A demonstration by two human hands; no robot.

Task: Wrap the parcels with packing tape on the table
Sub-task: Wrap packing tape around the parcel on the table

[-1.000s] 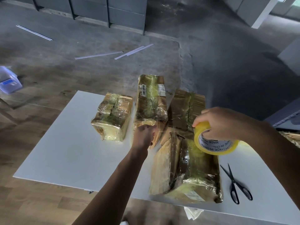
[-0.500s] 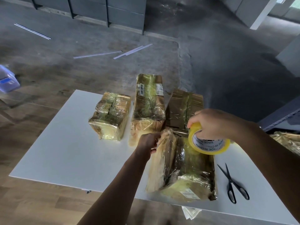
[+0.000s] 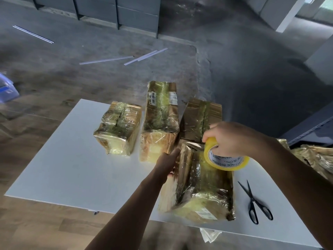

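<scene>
Several cardboard parcels covered in shiny clear tape lie on the white table [image 3: 59, 170]. The nearest parcel [image 3: 200, 188] sits at the front edge. My left hand [image 3: 166, 163] presses against its left far corner. My right hand [image 3: 228, 138] holds a yellow tape roll [image 3: 225, 159] just above that parcel's far end. Behind it lie a tall parcel with labels [image 3: 161, 120], a squat parcel [image 3: 119, 129] to the left, and a brown parcel [image 3: 201, 120] partly hidden by my right hand.
Black scissors [image 3: 255, 204] lie open on the table right of the near parcel. More wrapped parcels [image 3: 317, 157] sit off the table's right side. White strips [image 3: 144, 55] and a blue-white plastic box [image 3: 7, 89] lie on the floor beyond.
My left hand slid from the tall parcel's front to the near parcel's left corner. My right hand with the tape roll stayed above the near parcel's far end.
</scene>
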